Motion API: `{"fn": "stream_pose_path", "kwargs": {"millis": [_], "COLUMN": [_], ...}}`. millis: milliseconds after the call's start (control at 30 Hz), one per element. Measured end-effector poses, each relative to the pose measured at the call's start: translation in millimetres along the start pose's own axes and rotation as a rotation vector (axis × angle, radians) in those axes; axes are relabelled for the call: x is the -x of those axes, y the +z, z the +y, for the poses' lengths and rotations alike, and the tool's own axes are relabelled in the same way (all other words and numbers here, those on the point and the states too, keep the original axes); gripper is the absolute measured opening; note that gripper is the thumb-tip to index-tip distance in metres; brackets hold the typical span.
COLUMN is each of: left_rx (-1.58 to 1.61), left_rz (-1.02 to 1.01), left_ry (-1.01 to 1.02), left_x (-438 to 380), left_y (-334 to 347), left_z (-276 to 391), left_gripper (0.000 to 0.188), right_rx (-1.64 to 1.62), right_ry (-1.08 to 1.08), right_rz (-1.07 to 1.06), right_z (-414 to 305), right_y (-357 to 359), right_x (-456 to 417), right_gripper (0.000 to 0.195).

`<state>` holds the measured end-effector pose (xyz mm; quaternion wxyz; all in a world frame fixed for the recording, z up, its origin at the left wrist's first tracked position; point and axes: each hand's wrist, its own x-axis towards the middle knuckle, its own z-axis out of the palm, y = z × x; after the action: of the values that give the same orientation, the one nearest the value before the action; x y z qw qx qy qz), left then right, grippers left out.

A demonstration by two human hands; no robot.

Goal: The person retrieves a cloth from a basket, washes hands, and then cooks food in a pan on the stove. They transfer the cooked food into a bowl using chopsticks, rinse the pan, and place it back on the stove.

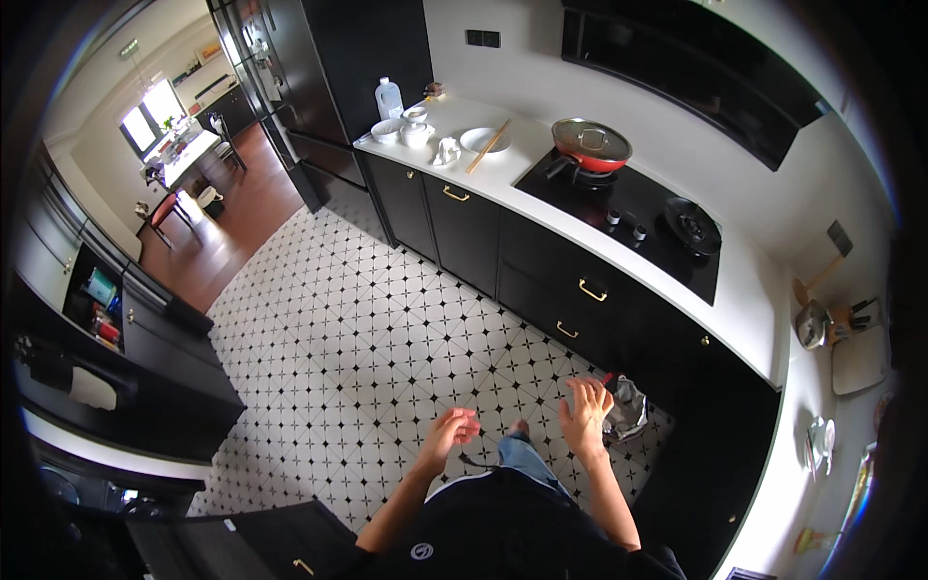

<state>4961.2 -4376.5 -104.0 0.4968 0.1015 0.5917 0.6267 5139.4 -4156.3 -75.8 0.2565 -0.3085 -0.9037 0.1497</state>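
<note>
Both hands are held out in front of my body above the patterned tile floor. My left hand (449,435) has its fingers loosely curled, with nothing in it. My right hand (586,412) is spread and bare, and in the picture it lies beside a crumpled bag (628,410) on the floor by the black cabinets. On the hob (623,217) farther off, a red pan (593,151) with a glass lid sits on the back left burner. Chopsticks (489,145) rest across a white plate (475,138) left of the hob, near a crumpled white cloth or paper (447,151).
White bowls (386,130) and a plastic jug (389,98) stand at the counter's left end. Black cabinets with brass handles (592,290) line the right side. Another dark cabinet (181,312) juts in from the left. Beyond the doorway are a table (190,158) and a red chair (164,210).
</note>
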Motion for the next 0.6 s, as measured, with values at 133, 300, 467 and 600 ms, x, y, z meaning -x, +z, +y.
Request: {"fn": "stream_pose_path", "kwargs": {"millis": [133, 300, 467, 600], "left_rx": [-0.034, -0.043, -0.001, -0.027], "left_rz": [0.013, 0.112, 0.065, 0.129], "left_ry": [-0.002, -0.026, 0.083, 0.140], "left_x": [-63, -154, -244, -295], "left_y": [-4, -12, -17, -16], "left_z": [32, 97, 175, 220], "left_gripper": [0.033, 0.036, 0.033, 0.033], "right_rx": [0.003, -0.033, 0.006, -0.084], "right_ry": [0.067, 0.113, 0.083, 0.054], "right_rz": [-0.010, 0.108, 0.238, 0.301], "right_z": [43, 98, 128, 122], "right_y": [34, 65, 66, 72], "right_x": [-57, -187, -356, -455], "right_gripper": [0.041, 0.035, 0.031, 0.031]}}
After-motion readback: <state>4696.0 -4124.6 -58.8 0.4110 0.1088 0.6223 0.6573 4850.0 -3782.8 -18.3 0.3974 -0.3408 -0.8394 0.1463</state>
